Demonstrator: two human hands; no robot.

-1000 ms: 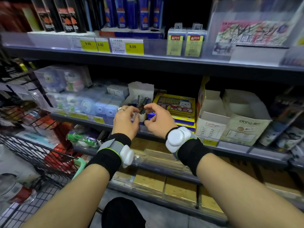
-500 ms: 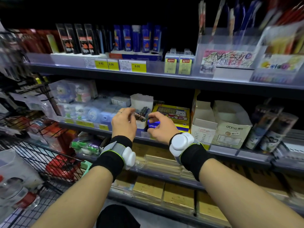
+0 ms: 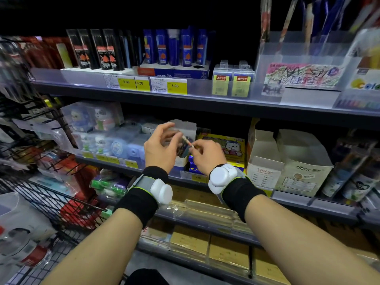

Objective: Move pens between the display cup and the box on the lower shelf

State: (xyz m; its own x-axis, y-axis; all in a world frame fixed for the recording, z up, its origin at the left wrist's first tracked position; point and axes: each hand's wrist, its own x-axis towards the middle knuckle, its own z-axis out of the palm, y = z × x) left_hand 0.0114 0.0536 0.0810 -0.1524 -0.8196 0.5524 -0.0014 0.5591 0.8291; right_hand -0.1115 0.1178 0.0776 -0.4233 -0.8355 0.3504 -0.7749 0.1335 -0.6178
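Observation:
A small white open box (image 3: 186,127) stands on the middle shelf, just behind my hands. My left hand (image 3: 159,148) is raised in front of it, with thumb and fingers curled round a small blurred bunch of dark pens (image 3: 183,148). My right hand (image 3: 207,154) pinches the near end of one light pen (image 3: 188,141) from that bunch. The two hands almost touch. A clear display cup (image 3: 298,58) with tall pens in it stands on the upper shelf at the right.
A yellow box with a bear picture (image 3: 226,145) and white cartons (image 3: 265,161) sit right of the pen box. Clear packs (image 3: 96,128) lie to its left. A wire basket (image 3: 41,194) is at lower left. Price tags (image 3: 144,84) line the upper shelf edge.
Both hands have lifted up out of the white box with pens in them. The view has tilted upward, bringing the upper shelf and the clear cup into sight.

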